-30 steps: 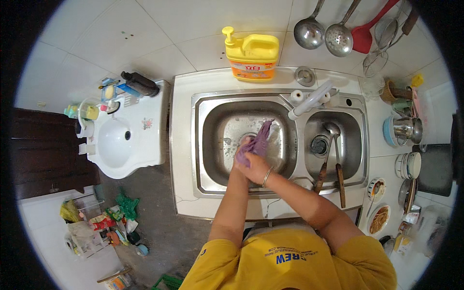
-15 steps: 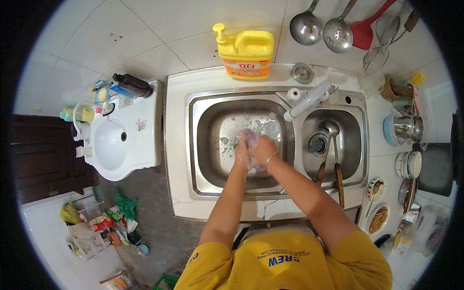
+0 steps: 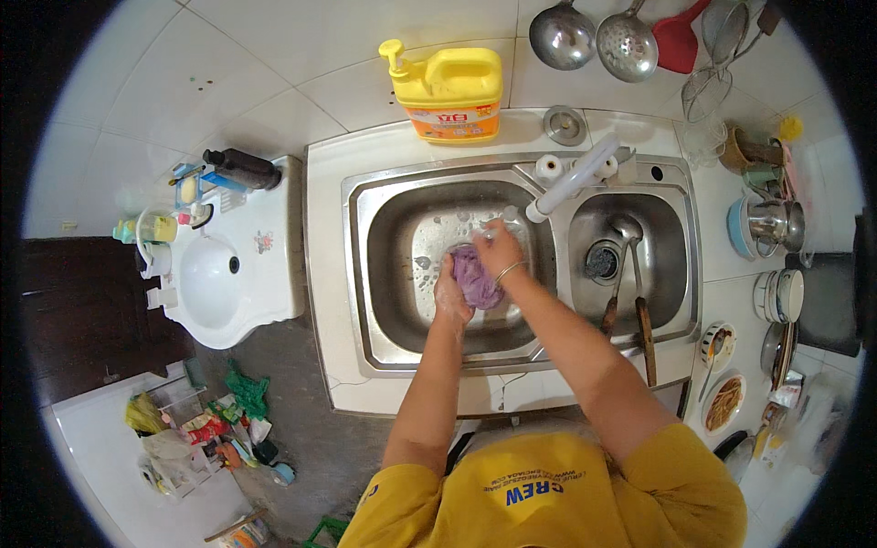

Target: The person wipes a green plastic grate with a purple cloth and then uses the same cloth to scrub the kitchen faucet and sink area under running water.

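Observation:
My left hand is closed around a wet, bunched purple cloth, held low over the large left basin of the steel sink. Just beyond the cloth's right side is my right hand, its fingers curled in. Something pale shows at its fingertips, too small to make out. Water drops and small puddles lie on the basin floor beneath both hands. The white faucet spout slants down to the right of my right hand.
Two long-handled utensils lean in the smaller right basin. A yellow detergent jug stands behind the sink. Ladles hang on the wall. Bowls and a food plate line the right counter; a white washbasin is at left.
My right hand has moved up and away from the left, which keeps the purple cloth. The cloth, earlier mostly hidden between both hands, now shows clearly. The view has shifted slightly.

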A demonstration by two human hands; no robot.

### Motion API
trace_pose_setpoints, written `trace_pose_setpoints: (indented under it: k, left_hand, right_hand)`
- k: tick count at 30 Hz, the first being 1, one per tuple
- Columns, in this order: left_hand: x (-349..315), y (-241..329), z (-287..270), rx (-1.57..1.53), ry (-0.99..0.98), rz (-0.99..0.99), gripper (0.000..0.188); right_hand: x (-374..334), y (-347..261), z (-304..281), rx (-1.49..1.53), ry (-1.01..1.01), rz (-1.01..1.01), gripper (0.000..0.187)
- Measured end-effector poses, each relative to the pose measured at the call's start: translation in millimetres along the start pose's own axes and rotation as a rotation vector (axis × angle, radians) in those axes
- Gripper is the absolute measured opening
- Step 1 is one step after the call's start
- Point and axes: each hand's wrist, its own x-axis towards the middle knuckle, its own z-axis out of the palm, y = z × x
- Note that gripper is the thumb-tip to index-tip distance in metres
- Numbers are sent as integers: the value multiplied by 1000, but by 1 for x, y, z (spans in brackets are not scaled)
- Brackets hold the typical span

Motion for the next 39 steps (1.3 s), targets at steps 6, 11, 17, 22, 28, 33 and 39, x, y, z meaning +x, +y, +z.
trace_pose_setpoints:
  k: [6, 11, 17, 22, 28, 33, 39]
  left_hand:
    - [-26, 17, 46, -150, -73, 4, 44]
    - [-18, 10, -10, 319, 87, -13, 43]
    - [-11, 16, -2, -21, 65, -174, 44]
    - [30, -21, -37, 852, -449, 366, 39]
    - [0, -26, 7, 26, -106, -2, 41]
    - [14, -8, -17, -218, -204, -23, 29]
    - [-15, -6, 30, 42, -110, 117, 25]
  right_hand:
    - [-35, 5, -31, 1507, -612, 827, 53]
    - [5, 12, -16, 1303, -176, 521, 26]
    - [-41, -15, -8, 542, -207, 25, 30]
    - [-93, -47, -10, 107, -94, -406, 23]
    - [-15, -35, -36, -266, -217, -191, 38]
    - [-62, -55, -31, -415, -425, -391, 23]
    - [-1, 0, -32, 279, -151, -20, 47]
